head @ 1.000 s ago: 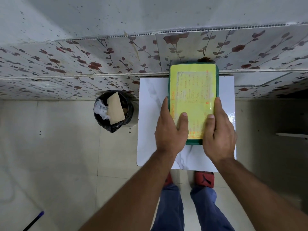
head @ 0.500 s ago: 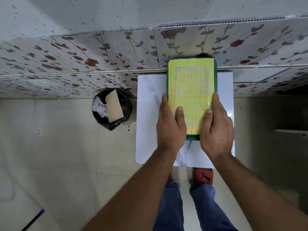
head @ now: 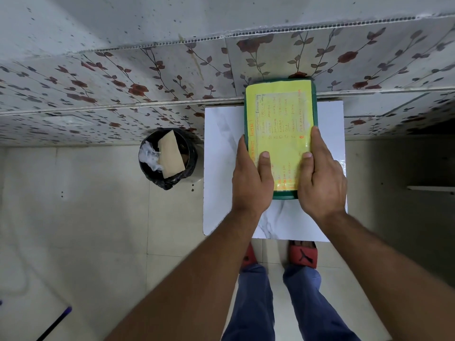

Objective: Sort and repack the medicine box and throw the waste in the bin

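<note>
The white marble-patterned table point(head: 221, 168) stands against the floral tiled wall point(head: 123, 77), and the medicine box point(head: 280, 134) rests on its far half, its far end reaching the wall. The box is green with a yellow handwritten label covering its lid. The lid sits flat and appears shut; what is inside cannot be seen.

The left hand point(head: 251, 180) lies along the box's near left edge, fingers running down the side and thumb laid flat on the label. The right hand point(head: 322, 175) mirrors it on the near right edge, thumb likewise on the label. Both hands are closed around the box from either side, pressing rather than pinching.

Judgement: the step in hand is seating or squaring the closed box, and the task looks close to complete. To do it well, pressure should be even on both sides, with the thumbs bearing down near the edges so the lid seats all round. The box should remain wholly on the table. A one-sided push would skew it.

The black-lined bin point(head: 168, 159) stands on the floor just left of the table. It holds a brown paper envelope point(head: 170, 157), propped at a tilt, and crumpled clear plastic point(head: 150, 156) beside it. No loose waste shows on the table.
</note>
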